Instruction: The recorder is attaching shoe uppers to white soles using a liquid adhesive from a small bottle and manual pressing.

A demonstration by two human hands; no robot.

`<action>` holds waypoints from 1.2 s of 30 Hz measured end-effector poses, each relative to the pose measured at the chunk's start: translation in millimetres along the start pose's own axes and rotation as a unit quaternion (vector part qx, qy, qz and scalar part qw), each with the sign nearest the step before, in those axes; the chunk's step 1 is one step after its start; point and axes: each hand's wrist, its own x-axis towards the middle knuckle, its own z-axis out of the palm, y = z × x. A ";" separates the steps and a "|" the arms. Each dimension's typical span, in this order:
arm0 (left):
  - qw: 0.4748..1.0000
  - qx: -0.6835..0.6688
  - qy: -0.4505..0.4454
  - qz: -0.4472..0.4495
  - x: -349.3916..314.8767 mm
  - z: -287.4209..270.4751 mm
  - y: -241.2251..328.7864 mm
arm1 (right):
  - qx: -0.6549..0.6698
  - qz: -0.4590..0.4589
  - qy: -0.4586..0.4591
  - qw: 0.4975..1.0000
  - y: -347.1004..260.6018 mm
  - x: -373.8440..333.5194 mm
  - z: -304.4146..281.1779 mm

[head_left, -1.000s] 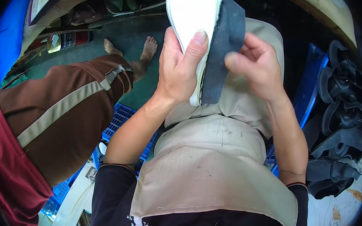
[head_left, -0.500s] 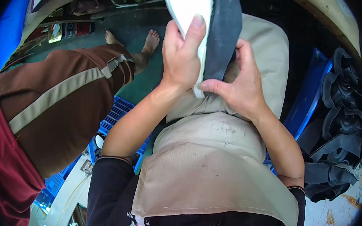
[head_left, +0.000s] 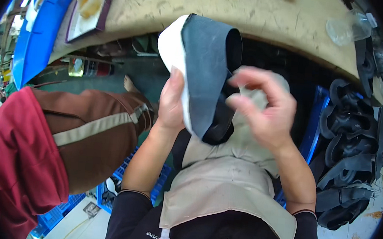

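A shoe upper (head_left: 205,70) of dark grey material, with a white sole-shaped piece (head_left: 173,40) along its left side, is held up above my lap. My left hand (head_left: 173,104) grips it by the white side, thumb lying near the seam and the other fingers hidden behind. The black opening of the upper faces right. Just beside that opening is my right hand (head_left: 267,108), its thumb and fingers apart and curved, somewhat blurred. I see nothing in it. Below it, a beige apron (head_left: 227,182) covers my lap.
A worn table edge (head_left: 165,8) curves across the front, with a clear plastic bottle (head_left: 345,32) at its right. Several black shoe uppers (head_left: 353,117) are stacked at my right near a blue bin (head_left: 315,125). Close on my left sits a person in brown trousers (head_left: 95,129); blue crates (head_left: 161,180) stand low between us.
The shoe upper has come lower and turned, so more of its grey side and opening shows. My right hand has let go of its lower end and moved away to the right.
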 end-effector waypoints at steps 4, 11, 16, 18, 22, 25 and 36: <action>0.994 -0.040 -0.099 -0.031 7.9 16.2 -11.5 | 0.007 -0.068 0.120 0.990 -41.0 12.7 -36.7; 0.925 0.336 -0.143 0.106 4.2 58.0 -28.3 | -0.280 -0.131 0.171 0.936 -10.8 10.6 -44.4; 0.862 0.485 -0.007 0.146 5.2 70.7 -34.9 | -0.313 -0.167 0.138 0.925 -15.7 8.1 -36.1; 0.896 0.413 0.057 0.151 9.4 64.9 -44.4 | -0.306 -0.136 0.106 0.936 -24.1 8.4 -42.2; 0.925 0.334 0.106 0.149 19.4 73.3 -39.3 | -0.247 -0.181 0.094 0.947 -63.6 21.8 -97.4; 0.946 0.298 0.076 0.105 18.7 80.3 -20.8 | -0.162 -0.200 0.412 0.874 -75.0 53.9 -176.0; 0.927 0.372 -0.025 0.047 -0.3 60.4 44.1 | -0.350 -0.080 0.364 0.860 -32.7 125.2 -258.1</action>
